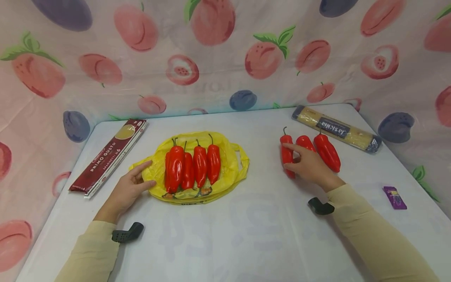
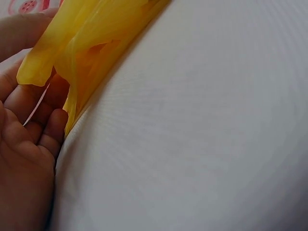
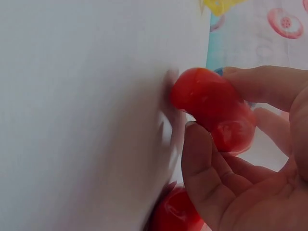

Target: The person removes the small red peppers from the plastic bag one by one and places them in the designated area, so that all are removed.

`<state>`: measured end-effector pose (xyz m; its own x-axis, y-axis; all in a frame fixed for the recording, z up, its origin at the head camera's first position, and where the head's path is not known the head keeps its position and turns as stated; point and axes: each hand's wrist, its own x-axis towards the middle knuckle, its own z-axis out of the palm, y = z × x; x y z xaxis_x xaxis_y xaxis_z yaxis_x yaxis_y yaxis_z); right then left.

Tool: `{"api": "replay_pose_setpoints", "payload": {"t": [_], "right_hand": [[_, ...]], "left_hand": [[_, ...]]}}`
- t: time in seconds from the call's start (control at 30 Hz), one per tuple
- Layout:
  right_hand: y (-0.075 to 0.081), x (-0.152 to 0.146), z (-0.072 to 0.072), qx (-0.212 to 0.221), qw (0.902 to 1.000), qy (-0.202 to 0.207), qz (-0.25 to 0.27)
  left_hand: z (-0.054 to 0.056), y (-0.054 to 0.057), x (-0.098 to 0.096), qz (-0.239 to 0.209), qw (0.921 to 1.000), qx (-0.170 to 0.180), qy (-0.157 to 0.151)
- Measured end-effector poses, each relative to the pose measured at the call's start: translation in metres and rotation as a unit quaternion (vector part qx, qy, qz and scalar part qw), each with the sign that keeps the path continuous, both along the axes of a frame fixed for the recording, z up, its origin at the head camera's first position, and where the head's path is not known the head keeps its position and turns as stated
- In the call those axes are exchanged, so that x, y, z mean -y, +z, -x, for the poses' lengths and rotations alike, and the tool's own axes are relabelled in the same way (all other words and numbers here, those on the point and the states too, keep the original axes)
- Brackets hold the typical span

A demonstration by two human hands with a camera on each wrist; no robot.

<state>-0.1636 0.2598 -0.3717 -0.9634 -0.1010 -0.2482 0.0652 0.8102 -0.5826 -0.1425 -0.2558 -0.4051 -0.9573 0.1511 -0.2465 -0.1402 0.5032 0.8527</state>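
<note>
Several long red peppers (image 1: pixel 200 166) lie side by side on a flattened yellow plastic bag (image 1: pixel 227 166), stems pointing away. At the bag's left edge is my left hand (image 1: pixel 128 194). Its thumb and index finger lie apart on the plastic, and in the left wrist view a fold of yellow plastic (image 2: pixel 89 53) passes between thumb and fingers. My right hand (image 1: pixel 311 166) pinches a red pepper (image 1: pixel 287 150) between thumb and fingers, seen end-on in the right wrist view. Two more peppers lie beside it, one pepper (image 1: pixel 327 150) in full sight and another pepper (image 1: pixel 304 141) partly behind the hand.
A dark red spaghetti pack (image 1: pixel 109 156) lies at the table's left. At the back right is a clear spaghetti pack (image 1: pixel 336 128) with a dark label. A small purple packet (image 1: pixel 395 197) lies near the right edge. A fruit-print cloth (image 1: pixel 218 86) hangs behind the white table (image 1: pixel 260 243).
</note>
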Motion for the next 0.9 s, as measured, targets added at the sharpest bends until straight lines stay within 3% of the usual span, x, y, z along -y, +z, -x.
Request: {"api": "replay_pose_setpoints", "payload": {"t": [0.9], "right_hand": [[0.0008, -0.0037, 0.0043, -0.001, 0.9997, 0.004, -0.022]], "left_hand": [[-0.0001, -0.0006, 0.0013, -0.001, 1.0, -0.002, -0.003]]}}
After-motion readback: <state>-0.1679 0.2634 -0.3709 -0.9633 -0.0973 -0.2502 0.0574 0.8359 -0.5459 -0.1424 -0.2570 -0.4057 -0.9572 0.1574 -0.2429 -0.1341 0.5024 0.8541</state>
